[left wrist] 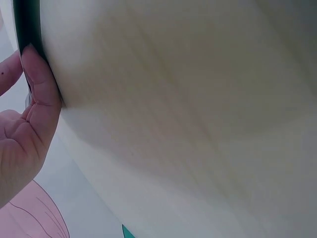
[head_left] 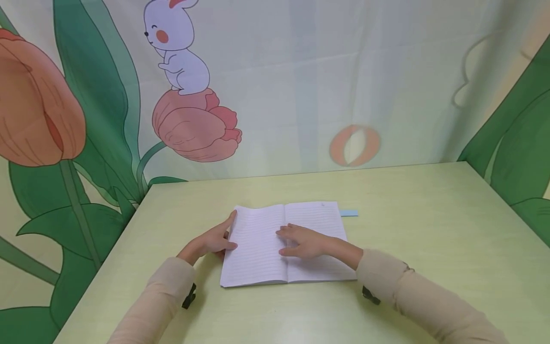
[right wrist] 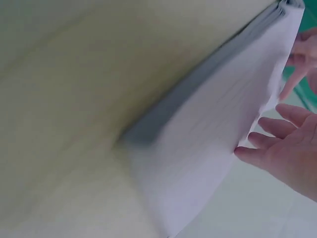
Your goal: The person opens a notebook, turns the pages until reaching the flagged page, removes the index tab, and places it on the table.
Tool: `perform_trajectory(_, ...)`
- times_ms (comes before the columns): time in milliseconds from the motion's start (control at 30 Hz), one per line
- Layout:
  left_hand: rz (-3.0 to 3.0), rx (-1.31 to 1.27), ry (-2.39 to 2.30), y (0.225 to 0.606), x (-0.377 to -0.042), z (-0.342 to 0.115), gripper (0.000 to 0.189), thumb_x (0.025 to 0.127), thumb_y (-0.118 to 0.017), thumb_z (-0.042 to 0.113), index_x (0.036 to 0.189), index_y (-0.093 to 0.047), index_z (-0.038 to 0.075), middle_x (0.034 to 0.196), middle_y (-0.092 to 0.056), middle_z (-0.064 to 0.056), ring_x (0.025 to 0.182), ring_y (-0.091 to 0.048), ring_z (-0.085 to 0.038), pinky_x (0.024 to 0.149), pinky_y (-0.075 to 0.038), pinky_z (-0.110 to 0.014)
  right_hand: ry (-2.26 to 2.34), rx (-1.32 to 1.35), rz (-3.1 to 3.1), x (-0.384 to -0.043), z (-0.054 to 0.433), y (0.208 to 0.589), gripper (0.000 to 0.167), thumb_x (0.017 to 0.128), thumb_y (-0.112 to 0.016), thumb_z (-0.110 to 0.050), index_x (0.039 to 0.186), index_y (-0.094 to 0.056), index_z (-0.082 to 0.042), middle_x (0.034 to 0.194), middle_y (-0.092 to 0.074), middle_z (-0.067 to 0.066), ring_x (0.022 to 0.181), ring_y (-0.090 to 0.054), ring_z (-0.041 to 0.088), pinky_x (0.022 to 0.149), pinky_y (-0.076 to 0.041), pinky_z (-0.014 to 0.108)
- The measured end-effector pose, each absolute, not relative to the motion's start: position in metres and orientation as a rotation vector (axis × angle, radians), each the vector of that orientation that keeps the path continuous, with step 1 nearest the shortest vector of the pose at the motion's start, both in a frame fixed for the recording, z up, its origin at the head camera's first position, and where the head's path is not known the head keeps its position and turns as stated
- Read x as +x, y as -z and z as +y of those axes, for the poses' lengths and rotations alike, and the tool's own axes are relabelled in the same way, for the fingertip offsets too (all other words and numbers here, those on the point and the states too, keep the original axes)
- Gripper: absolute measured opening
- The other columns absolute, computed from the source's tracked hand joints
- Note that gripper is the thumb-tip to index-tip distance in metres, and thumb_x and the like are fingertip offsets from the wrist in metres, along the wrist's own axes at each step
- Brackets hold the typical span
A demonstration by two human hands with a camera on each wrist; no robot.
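Note:
An open lined notebook (head_left: 257, 265) lies on the table, its ruled pages facing up. My left hand (head_left: 215, 239) grips its left edge, with the thumb on the page and the other fingers partly hidden at the edge. In the left wrist view, the left hand's fingers (left wrist: 44, 84) bend against the dark edge of the notebook. My right hand (head_left: 307, 242) lies over the middle fold with fingers spread, reaching toward the left page. The right wrist view shows the right hand's fingertips (right wrist: 247, 148) at the page surface and the notebook's thick stack of sheets side-on.
A light blue strip (head_left: 349, 213) sticks out past the notebook's upper right edge. The pale wooden table (head_left: 429, 229) extends around the notebook. Behind it hangs a printed cloth (head_left: 275, 95) with a rabbit, tulips and leaves.

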State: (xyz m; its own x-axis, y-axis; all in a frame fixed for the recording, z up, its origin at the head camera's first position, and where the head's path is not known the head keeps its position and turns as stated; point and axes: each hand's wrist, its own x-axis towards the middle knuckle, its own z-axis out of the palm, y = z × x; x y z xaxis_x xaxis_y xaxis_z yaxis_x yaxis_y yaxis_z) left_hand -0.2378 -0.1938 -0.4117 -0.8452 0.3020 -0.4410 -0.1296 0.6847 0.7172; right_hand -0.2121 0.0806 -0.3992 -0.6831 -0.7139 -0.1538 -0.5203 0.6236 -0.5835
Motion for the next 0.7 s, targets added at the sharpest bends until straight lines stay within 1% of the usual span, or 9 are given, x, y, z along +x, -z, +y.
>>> perform_trajectory(267, 2.368, 0.105, -1.058, 0.413, -0.238, -0.194, 0.088, 0.086, -0.059, 0.001, 0.148, 0.0, 0.023, 0.084, -0.052, -0.018, 0.059, -0.056, -0.022, 0.053, -0.048, -0.032, 0.632, -0.917, 2.622, -0.231, 0.111, 0.406, 0.056, 0.091, -0.052, -0.026, 0.133, -0.039, 0.008, 0.138, -0.031, 0.028, 0.129, -0.021, 0.045, 0.105, -0.018, 0.051)
perform_trajectory(367, 2.381, 0.12, -1.044, 0.413, -0.238, -0.195, 0.086, 0.086, -0.059, 0.001, 0.148, -0.002, 0.021, 0.083, -0.051, -0.017, 0.059, -0.056, -0.021, 0.053, -0.048, -0.032, 0.562, -0.867, 2.675, -0.239, 0.121, 0.409, 0.057, 0.091, -0.051, -0.028, 0.133, -0.038, 0.007, 0.139, -0.03, 0.028, 0.129, -0.021, 0.044, 0.101, -0.02, 0.057)
perform_trajectory(533, 2.38, 0.136, -1.041, 0.414, -0.238, -0.196, 0.082, 0.086, -0.059, 0.002, 0.148, -0.008, 0.019, 0.084, -0.049, -0.016, 0.06, -0.053, -0.021, 0.053, -0.047, -0.031, 0.452, -0.72, 2.741, -0.249, 0.136, 0.413, 0.061, 0.09, -0.051, -0.034, 0.136, -0.036, 0.005, 0.141, -0.028, 0.025, 0.13, -0.019, 0.044, 0.095, -0.017, 0.067)
perform_trajectory(633, 2.37, 0.15, -1.038, 0.414, -0.238, -0.197, 0.08, 0.087, -0.059, 0.003, 0.148, -0.009, 0.017, 0.089, -0.049, -0.017, 0.06, -0.053, -0.021, 0.053, -0.046, -0.032, 0.413, -0.623, 2.756, -0.254, 0.145, 0.413, 0.066, 0.09, -0.053, -0.036, 0.138, -0.032, 0.005, 0.143, -0.023, 0.025, 0.131, -0.014, 0.045, 0.095, -0.014, 0.069)
perform_trajectory(700, 2.376, 0.157, -1.036, 0.413, -0.239, -0.197, 0.079, 0.087, -0.059, 0.003, 0.148, -0.01, 0.017, 0.098, -0.049, -0.018, 0.06, -0.054, -0.021, 0.053, -0.047, -0.032, 0.393, -0.569, 2.767, -0.257, 0.149, 0.412, 0.07, 0.089, -0.054, -0.037, 0.139, -0.029, 0.006, 0.144, -0.02, 0.026, 0.131, -0.011, 0.046, 0.095, -0.013, 0.069)
